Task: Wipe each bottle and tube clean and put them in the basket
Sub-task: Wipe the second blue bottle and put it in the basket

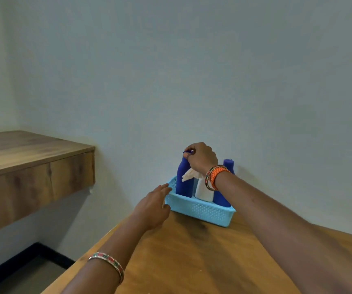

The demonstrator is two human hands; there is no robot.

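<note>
— In the blue basket (200,211) at the far edge of the bench (192,262), against the wall, the right hand (201,158) curls round the cap of the tall blue bottle (183,179), a white cloth (189,174) tucked beneath.

— And the left hand (152,205)?

— It is spread, fingertips at the basket's rim, gripping nothing.

— How might the bottle handle?

— Probably light, stiff plastic and smooth; the cap or neck looks safest. A white bottle (203,190) and more blue ones stand just beside it.
</note>
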